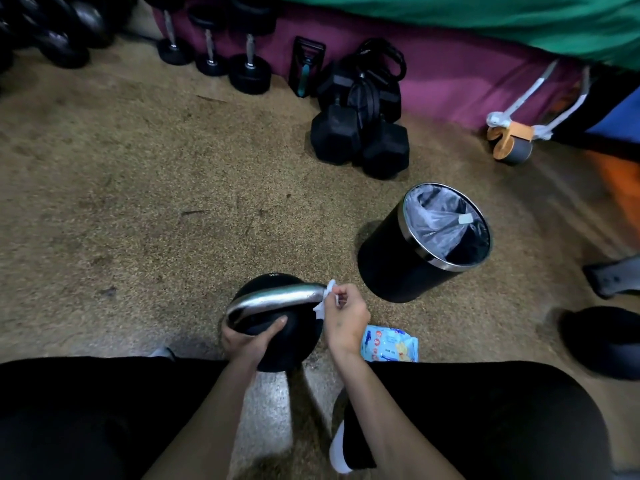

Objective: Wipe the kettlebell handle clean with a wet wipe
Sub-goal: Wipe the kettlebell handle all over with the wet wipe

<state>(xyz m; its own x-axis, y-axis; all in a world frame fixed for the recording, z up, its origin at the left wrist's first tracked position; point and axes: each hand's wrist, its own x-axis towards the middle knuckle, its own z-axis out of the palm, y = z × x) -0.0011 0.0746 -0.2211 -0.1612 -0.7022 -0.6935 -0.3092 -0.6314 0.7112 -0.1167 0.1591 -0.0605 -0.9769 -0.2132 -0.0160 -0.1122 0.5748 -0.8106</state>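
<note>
A black kettlebell [277, 344] with a shiny steel handle [273, 301] stands on the floor between my knees. My left hand [247, 341] grips its body near the left end of the handle, thumb lying across the black ball. My right hand [346, 320] pinches a white wet wipe [325, 299] against the handle's right end, where the handle curves down. Most of the wipe is hidden by my fingers.
A blue wet wipe packet [391, 344] lies on the floor right of my wrist. A black bin [422, 244] with a plastic liner stands further right and beyond. Hex dumbbells [360, 140] and round dumbbells [249, 67] line the purple wall. A dark shoe [602, 341] is at the right edge.
</note>
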